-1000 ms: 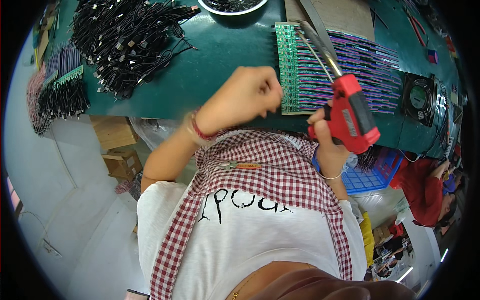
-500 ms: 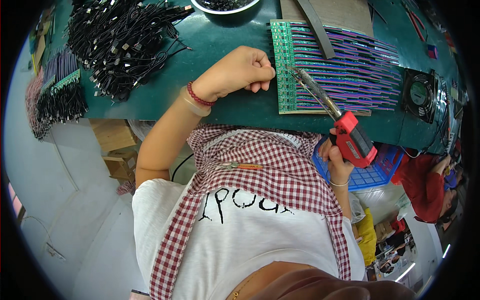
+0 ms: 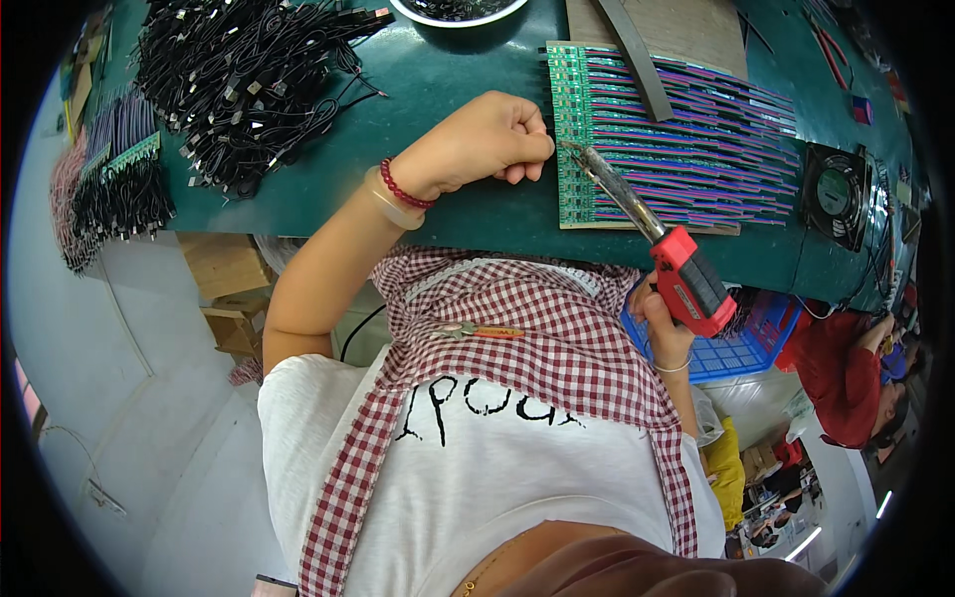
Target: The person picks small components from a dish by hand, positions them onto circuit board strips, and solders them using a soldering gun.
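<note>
Soldering step under way: right hand (image 3: 665,323) fisted around red-handled soldering iron (image 3: 652,234), tip touching green circuit-board strip panel (image 3: 572,149) on dark green counter (image 3: 438,90). Left hand (image 3: 484,139) curled shut beside panel's left edge, contents hidden. Next move likely needs steady tip placement.

Brown cardboard boxes (image 3: 227,289) sit under the green bench's left side

Soldering iron (image 3: 652,239) lower, tip now at circuit-board strip (image 3: 569,149).
</note>
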A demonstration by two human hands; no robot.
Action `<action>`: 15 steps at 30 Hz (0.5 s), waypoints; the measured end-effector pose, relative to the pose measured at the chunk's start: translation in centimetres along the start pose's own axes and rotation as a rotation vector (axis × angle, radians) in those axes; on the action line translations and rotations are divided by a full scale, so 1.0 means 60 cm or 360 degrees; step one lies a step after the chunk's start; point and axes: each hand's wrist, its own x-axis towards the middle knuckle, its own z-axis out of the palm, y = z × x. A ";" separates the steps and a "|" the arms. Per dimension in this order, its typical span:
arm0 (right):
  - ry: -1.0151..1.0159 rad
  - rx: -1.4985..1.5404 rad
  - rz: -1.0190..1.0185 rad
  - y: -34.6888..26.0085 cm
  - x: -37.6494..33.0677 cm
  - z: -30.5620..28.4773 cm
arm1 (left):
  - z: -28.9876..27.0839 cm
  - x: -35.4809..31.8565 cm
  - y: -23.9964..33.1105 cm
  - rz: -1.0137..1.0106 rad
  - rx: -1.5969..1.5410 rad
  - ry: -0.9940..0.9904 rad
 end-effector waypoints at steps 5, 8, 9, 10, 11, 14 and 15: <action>-0.0089 0.0277 0.0137 -0.012 -0.003 -0.004 | 0.001 0.000 0.002 0.0005 0.0021 0.0013; -0.0027 0.0086 0.0108 -0.033 0.005 0.012 | 0.000 0.000 0.001 0.0005 0.0040 0.0020; -0.0027 0.0086 0.0108 -0.038 0.008 0.016 | 0.000 0.000 0.000 -0.0001 0.0039 0.0016; -0.0018 0.0153 0.0124 -0.043 0.010 0.019 | 0.001 0.000 0.000 -0.0001 0.0039 0.0016; -0.0007 0.0217 0.0141 -0.045 0.012 0.020 | 0.001 0.000 0.001 0.0005 0.0041 0.0018; -0.0034 0.0043 0.0084 -0.030 0.011 0.013 | 0.002 -0.001 0.002 0.0007 0.0033 0.0022; -0.0036 0.0043 0.0084 -0.030 0.011 0.013 | 0.002 -0.001 0.001 0.0003 0.0024 0.0024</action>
